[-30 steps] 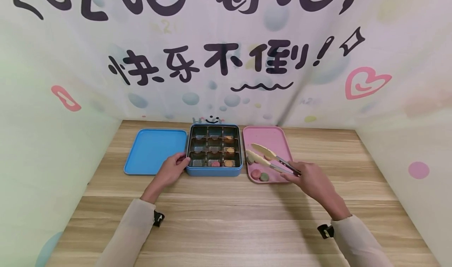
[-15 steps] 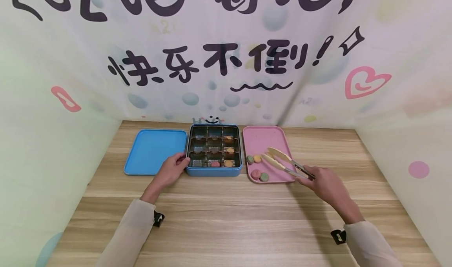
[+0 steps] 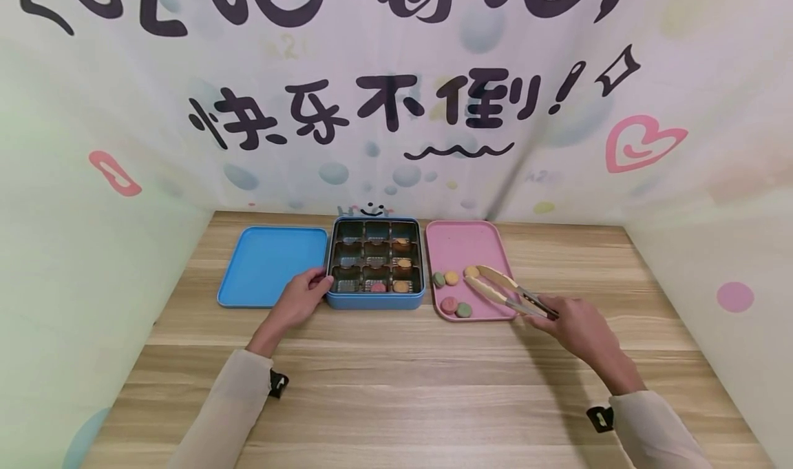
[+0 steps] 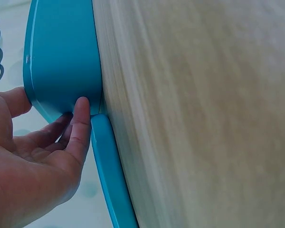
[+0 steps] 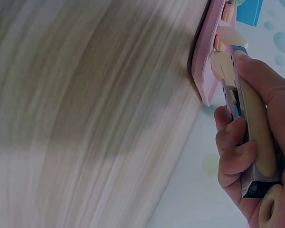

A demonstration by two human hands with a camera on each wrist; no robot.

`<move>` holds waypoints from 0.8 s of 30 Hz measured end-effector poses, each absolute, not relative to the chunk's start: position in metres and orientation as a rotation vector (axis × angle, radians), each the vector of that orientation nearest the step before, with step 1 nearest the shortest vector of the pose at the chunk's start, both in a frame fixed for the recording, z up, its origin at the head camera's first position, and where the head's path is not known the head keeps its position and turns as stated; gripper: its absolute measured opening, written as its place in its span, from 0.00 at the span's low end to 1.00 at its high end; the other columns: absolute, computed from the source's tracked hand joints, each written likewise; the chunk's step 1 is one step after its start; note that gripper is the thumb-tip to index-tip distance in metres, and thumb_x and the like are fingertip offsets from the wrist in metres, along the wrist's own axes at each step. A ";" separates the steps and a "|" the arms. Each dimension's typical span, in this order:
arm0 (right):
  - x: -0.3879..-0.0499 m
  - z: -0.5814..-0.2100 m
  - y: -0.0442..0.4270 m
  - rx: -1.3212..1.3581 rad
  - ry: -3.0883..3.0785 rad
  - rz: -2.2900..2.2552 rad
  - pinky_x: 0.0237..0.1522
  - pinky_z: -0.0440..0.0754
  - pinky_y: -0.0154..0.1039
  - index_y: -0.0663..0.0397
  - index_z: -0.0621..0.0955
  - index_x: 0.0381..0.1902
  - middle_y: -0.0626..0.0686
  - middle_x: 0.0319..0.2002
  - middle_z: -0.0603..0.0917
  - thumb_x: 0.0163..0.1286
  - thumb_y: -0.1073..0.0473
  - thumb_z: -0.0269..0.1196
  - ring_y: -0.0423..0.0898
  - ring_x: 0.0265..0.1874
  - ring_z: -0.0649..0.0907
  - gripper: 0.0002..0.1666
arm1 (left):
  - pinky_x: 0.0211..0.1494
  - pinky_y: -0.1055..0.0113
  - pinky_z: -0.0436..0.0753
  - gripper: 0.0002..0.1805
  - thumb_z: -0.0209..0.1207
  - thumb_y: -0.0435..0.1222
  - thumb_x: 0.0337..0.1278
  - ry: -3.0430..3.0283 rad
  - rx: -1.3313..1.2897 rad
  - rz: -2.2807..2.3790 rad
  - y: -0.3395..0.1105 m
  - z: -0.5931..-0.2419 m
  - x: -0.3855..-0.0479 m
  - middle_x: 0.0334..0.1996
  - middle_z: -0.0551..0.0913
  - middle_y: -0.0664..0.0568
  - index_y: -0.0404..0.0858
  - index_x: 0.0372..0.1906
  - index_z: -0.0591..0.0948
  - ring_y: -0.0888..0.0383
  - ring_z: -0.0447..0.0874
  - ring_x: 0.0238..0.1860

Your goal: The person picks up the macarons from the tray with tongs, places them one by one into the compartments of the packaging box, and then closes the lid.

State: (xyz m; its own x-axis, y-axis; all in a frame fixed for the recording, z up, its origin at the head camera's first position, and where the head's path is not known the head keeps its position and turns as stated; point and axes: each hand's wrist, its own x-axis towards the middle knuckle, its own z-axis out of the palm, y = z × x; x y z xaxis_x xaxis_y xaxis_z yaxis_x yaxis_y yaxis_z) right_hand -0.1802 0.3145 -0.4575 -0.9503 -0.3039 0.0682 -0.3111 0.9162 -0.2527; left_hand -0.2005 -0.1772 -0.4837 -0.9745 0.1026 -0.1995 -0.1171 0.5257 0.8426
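Note:
My right hand (image 3: 582, 331) grips metal tongs (image 3: 526, 299) with cream tips. The tips are apart over the pink tray (image 3: 461, 242), the upper one beside a yellow macaron (image 3: 471, 271); whether they touch it I cannot tell. Another yellow macaron (image 3: 451, 277), a green one (image 3: 438, 279), a pink one (image 3: 449, 306) and a second green one (image 3: 463, 310) lie on this tray. My left hand (image 3: 301, 297) touches the front left corner of the blue tin (image 3: 374, 302), thumb at its rim, extended fingers against its side. Several of the tin's clear compartments hold macarons, including a pink one (image 3: 378, 288).
A blue lid (image 3: 272, 266) lies flat left of the tin, close against it. Behind them rises a printed fabric wall (image 3: 396, 173), and side walls flank the wooden table (image 3: 384, 386).
My right hand has drawn the tongs back to the right across the pink tray, uncovering the yellow macarons; the last half second brings only a slight shift. My left hand stays put.

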 end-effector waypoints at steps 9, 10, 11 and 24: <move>-0.181 -0.458 0.314 0.504 -3.024 0.392 0.17 0.57 0.33 0.49 0.86 0.44 0.41 0.15 0.63 0.63 0.49 0.70 0.39 0.15 0.62 0.15 | 0.60 0.52 0.81 0.31 0.46 0.44 0.78 2.534 -0.016 1.453 -0.177 -0.485 -0.201 0.65 0.71 0.32 0.27 0.74 0.61 0.40 0.72 0.66; -0.181 -0.458 0.313 0.511 -3.018 0.392 0.17 0.57 0.33 0.48 0.86 0.42 0.41 0.15 0.63 0.63 0.49 0.71 0.38 0.15 0.62 0.13 | 0.60 0.53 0.81 0.31 0.46 0.44 0.78 2.532 -0.016 1.456 -0.177 -0.485 -0.201 0.65 0.72 0.32 0.27 0.73 0.61 0.40 0.72 0.66; -0.181 -0.458 0.313 0.516 -3.012 0.394 0.17 0.57 0.33 0.47 0.85 0.39 0.41 0.15 0.63 0.63 0.49 0.71 0.38 0.15 0.62 0.11 | 0.60 0.53 0.81 0.31 0.46 0.44 0.78 2.530 -0.016 1.460 -0.177 -0.485 -0.201 0.65 0.72 0.32 0.27 0.73 0.61 0.40 0.72 0.65; -0.185 -0.452 0.301 0.557 -2.986 0.421 0.19 0.55 0.32 0.51 0.86 0.41 0.41 0.15 0.59 0.63 0.50 0.71 0.37 0.16 0.58 0.13 | 0.59 0.54 0.82 0.31 0.46 0.44 0.78 2.521 -0.012 1.471 -0.178 -0.487 -0.202 0.65 0.71 0.32 0.27 0.73 0.61 0.40 0.72 0.66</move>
